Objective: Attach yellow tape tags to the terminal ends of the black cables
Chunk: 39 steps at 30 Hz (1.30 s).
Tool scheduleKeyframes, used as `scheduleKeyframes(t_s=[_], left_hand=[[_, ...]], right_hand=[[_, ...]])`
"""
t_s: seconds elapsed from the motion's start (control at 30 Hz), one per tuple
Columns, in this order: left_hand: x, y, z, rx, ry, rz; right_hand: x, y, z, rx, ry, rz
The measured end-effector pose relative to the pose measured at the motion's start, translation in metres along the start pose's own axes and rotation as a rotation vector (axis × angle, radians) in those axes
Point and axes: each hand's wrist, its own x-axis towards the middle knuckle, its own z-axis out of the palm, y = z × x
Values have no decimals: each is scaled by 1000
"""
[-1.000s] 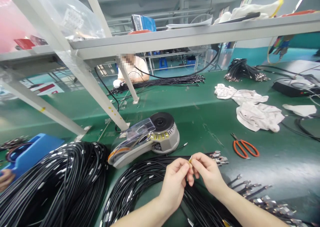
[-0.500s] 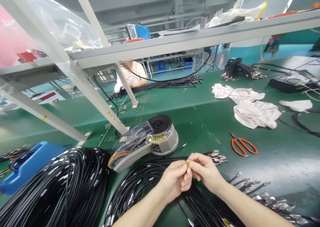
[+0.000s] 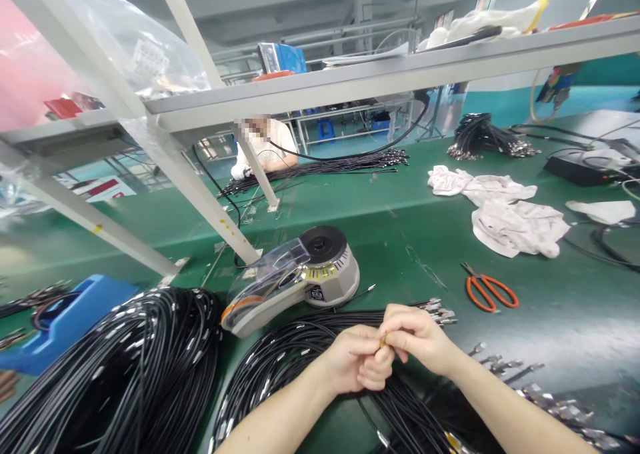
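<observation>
My left hand (image 3: 356, 364) and my right hand (image 3: 415, 337) meet just above a bundle of black cables (image 3: 300, 367) lying on the green table (image 3: 400, 241). Both hands are closed in a pinch on a small yellowish piece (image 3: 383, 341) wrapped round a thin black cable; the piece is mostly hidden by my fingers. The cable bundle's metal connector ends (image 3: 437, 312) stick out to the right of my hands. A grey tape dispenser (image 3: 305, 274) with a clear cover stands just beyond my hands.
A big coil of black cables (image 3: 115, 374) fills the lower left, beside a blue tray (image 3: 65, 314). Orange-handled scissors (image 3: 487, 291) and white cloths (image 3: 505, 214) lie to the right. More connector ends (image 3: 545, 394) lie lower right. Another person (image 3: 263, 144) sits behind slanted frame posts.
My hands have dropped slightly toward the cable bundle and closed tighter together. The yellowish piece, clearly visible between the fingertips before, is now mostly covered by my fingers.
</observation>
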Motion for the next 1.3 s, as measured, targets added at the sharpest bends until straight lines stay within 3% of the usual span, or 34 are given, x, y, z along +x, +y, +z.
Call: scheduleKeyframes(t_s=[0.1,0.23,0.37,0.47,0.63,0.73,0.9,1.0,1.1,1.17,1.23,1.3], left_hand=[[-1,1,0,-4,9,33],[0,-1,5,13,63,123],[3,-11,12,128,205,251],[5,-19,18,293,361,341],[3,-23,30,702,640,412],[3,-23,32,747,710,360],[7,-23,26,619,724,267],[7,-25,28,792,611,241],[4,-26,33,1288,275,224],[2,-26,34,1502,96,192],[2,-24,29,1493,33,144],[7,-21,20,1354,82,93]], right_hand=[[2,2,-6,-9,-4,43],[4,4,-16,-165,181,41],[4,1,-30,-388,319,90],[4,-2,-42,-696,273,103],[2,-3,-61,-1336,55,241],[-1,-1,-68,-1410,6,328],[-5,3,-71,-1466,-54,421],[-7,4,-74,-1453,-70,433],[-8,6,-81,-1417,-60,433],[-8,8,-87,-1397,-29,440],[-6,11,-92,-1384,10,452],[-4,14,-95,-1369,45,465]])
